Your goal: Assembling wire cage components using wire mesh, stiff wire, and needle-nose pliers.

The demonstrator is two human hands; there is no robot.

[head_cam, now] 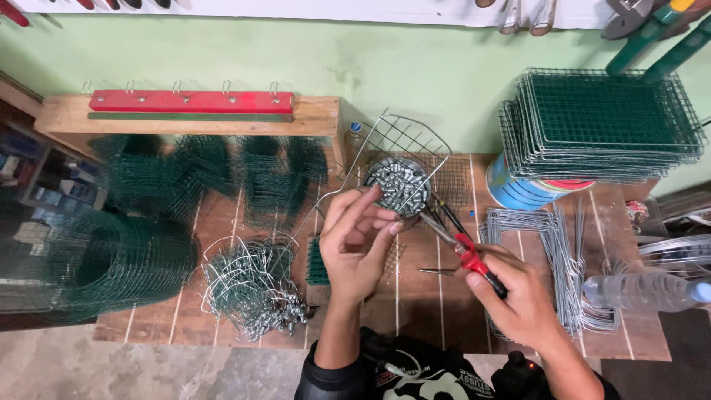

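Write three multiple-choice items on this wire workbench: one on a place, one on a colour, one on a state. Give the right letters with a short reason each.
1. Where does the stack of green mesh panels rest?
A. On the blue drum at the right
B. On the floor
C. Inside the metal bowl

2. What colour are the handles of the pliers in the right hand?
A. Yellow
B. Red and black
C. White

3. What is the state of the round bowl beyond the left hand?
A. Empty
B. Upside down
C. Filled with small silvery metal clips

Answers:
1 A, the panels sit on top of the blue drum beside the wall.
2 B, red grips with black ends show at the hand.
3 C, the upright bowl holds a heap of shiny clips.
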